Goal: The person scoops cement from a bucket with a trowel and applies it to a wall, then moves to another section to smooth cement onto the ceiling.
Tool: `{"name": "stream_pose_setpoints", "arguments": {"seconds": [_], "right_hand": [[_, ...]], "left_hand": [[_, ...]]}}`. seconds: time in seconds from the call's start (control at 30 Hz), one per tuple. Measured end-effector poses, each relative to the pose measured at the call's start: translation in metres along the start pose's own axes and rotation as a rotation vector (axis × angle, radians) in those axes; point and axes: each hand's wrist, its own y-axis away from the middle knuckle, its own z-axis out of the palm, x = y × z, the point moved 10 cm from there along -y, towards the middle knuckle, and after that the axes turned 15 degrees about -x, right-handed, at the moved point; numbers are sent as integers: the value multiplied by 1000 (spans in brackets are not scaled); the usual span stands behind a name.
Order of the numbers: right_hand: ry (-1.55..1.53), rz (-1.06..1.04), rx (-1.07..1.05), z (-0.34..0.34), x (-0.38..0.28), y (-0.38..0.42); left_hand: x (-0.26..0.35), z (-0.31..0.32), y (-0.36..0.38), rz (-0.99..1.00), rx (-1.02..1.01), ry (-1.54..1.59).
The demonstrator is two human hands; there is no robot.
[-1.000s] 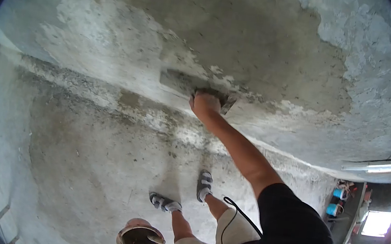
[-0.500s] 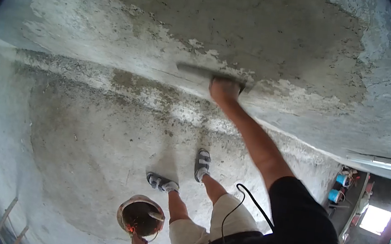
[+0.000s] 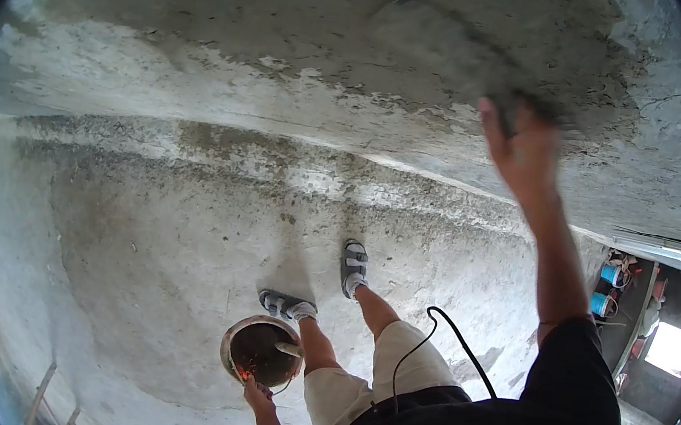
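My right hand (image 3: 522, 150) is raised against the wall, gripping a plastering trowel (image 3: 446, 43) that is blurred by motion and lies flat on the wet grey plaster (image 3: 314, 14). My left hand (image 3: 257, 393) hangs low by my leg and holds the rim of a round pan (image 3: 260, 351) filled with dark mortar, a small tool resting inside it. My feet in grey sandals (image 3: 355, 265) stand on the rough concrete floor (image 3: 157, 249) near the base of the wall.
A pale band of dry plaster (image 3: 161, 80) runs below the wet patch. Blue containers (image 3: 603, 287) and clutter sit at the right by a bright opening (image 3: 668, 346). A wooden ladder piece (image 3: 46, 397) lies lower left. A black cable (image 3: 445, 331) hangs at my waist.
My right hand has swept the trowel up and to the right across the wall. The left hand and mortar pan have come further into view.
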Motion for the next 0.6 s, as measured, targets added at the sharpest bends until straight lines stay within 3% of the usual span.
{"name": "stream_pose_setpoints", "arguments": {"seconds": [0.03,0.13,0.17,0.23,0.33,0.4,0.47,0.53,0.6], "right_hand": [[92,16,-24,28,-2,5],[92,181,-584,223,10,24],[270,85,-598,299,16,44],[-69,262,-866,368,25,68],[-103,273,-852,328,11,81],[-105,273,-628,243,14,81],[70,-55,-81,91,1,64],[-4,-62,34,3,28,59],[-11,9,96,-40,49,40]], "left_hand": [[-4,2,-4,-2,-4,-8],[-10,-21,-13,4,8,-60],[-10,-27,-16,34,27,-88],[-10,-37,-13,54,22,-85],[-8,-53,-4,27,51,-78],[2,-47,-3,89,19,-76],[5,-30,-11,56,23,-87],[15,-7,-10,28,39,-122],[17,9,-14,12,33,-132]]}}
